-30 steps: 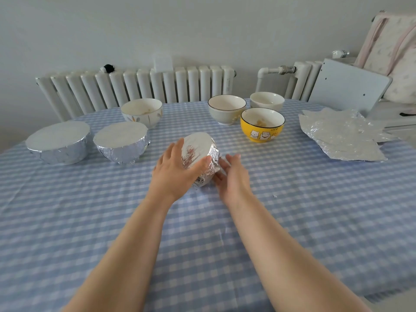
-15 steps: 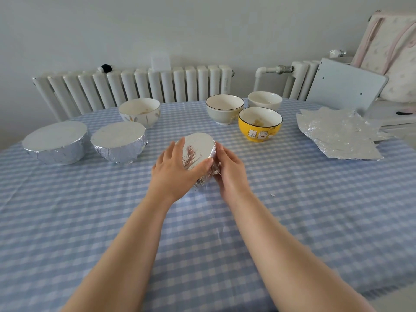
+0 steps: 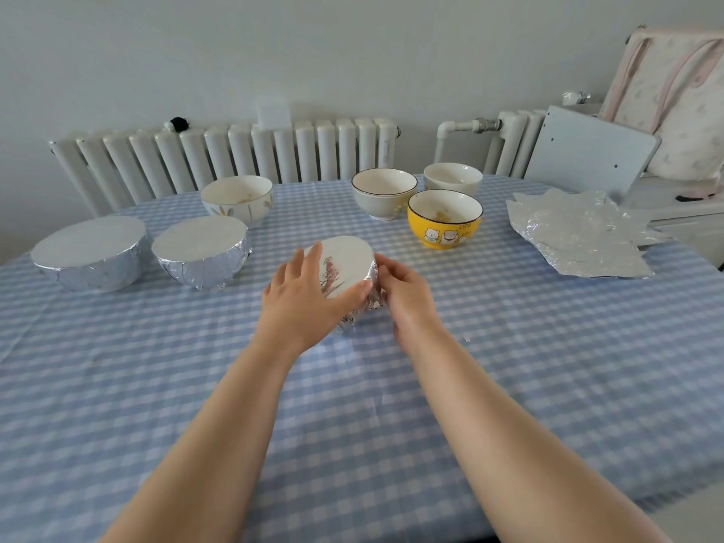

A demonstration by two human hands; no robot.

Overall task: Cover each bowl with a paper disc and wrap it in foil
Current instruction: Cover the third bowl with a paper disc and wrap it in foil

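Far out past the left fingers sit two finished foil-wrapped bowls (image 3: 89, 257) and (image 3: 201, 255), side by side on the table (image 3: 509, 366), with an uncovered white bowl with a leaf print (image 3: 237, 197) just behind them.

The left hand (image 3: 303, 303) lies over the near left side of the bowl being wrapped (image 3: 348, 268), fingers spread and nearly straight against the foil, the thumb pressed along the near edge of its flat top. That bowl is tilted, its foil-covered top leaning toward the camera, and it sits between the two hands near the middle of the table. The right hand (image 3: 403, 291) is at its right side, fingers curled in and pinching the crumpled foil below the rim.

As a judgement: the foil is thin, soft and easily torn or dented, so it wants smoothing with flat pads, not nails; the bowl under it is likely ceramic, stiff, fairly heavy and breakable, and slick under foil. The safest hold is both palms around the wall below the rim, not on the flat top, where only a paper disc backs the foil.

Beyond the right fingers stand a dark-rimmed white bowl (image 3: 384, 192), a yellow bowl (image 3: 444, 219) and a small white bowl (image 3: 452, 178), all unwrapped. Well off to the right lies a loose stack of foil sheets (image 3: 580, 237).
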